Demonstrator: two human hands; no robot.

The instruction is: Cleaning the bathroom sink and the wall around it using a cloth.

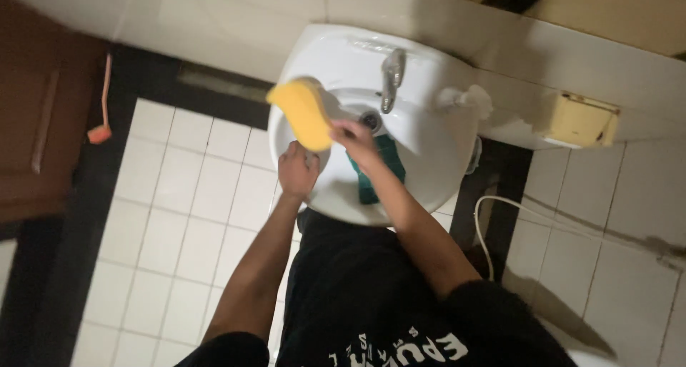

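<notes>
1. Yellow and rounded, the sponge (pixel 301 112) is a thick oblong pad with soft edges, blurred in the picture; it is held up over the left part of the white basin (pixel 429 160).
2. The right hand (pixel 351 137) grips the sponge at its near-right end, fingers closed on it.
3. The left hand (pixel 297 171) is just below the sponge, by the basin's left rim; its fingers are curled, but whether it holds anything cannot be told.
4. A dark green cloth (pixel 380 168) lies in the bowl, partly hidden under the right forearm.
5. A metal tap (pixel 391 77) stands at the far side of the basin, with the drain (pixel 371 120) just near of it.
6. A crumpled white wad (pixel 468 98) rests on the basin's right rim.
7. An orange brush (pixel 102 102) leans on the left, by the wall; a yellowish box (pixel 580 120) sits on the right wall.
</notes>
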